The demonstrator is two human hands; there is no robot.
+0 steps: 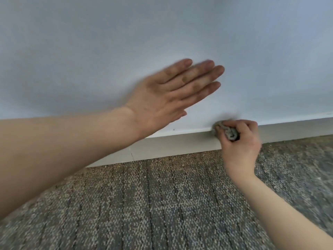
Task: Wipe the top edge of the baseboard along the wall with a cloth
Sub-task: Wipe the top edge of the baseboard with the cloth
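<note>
A pale grey baseboard (173, 147) runs along the foot of a light blue-grey wall (162, 29), rising to the right. My right hand (239, 141) grips a bunched grey cloth (229, 132) and holds it against the baseboard's top edge. My left hand (169, 94) lies flat with straight fingers on or just in front of the wall above the baseboard, to the left of the cloth. My left forearm hides the baseboard's left stretch.
Speckled grey-brown carpet (162, 204) with dark lengthwise lines covers the floor up to the baseboard. A thin vertical joint (131, 153) shows in the baseboard near my left forearm. A small dark speck (173, 129) sits on the wall just above the baseboard.
</note>
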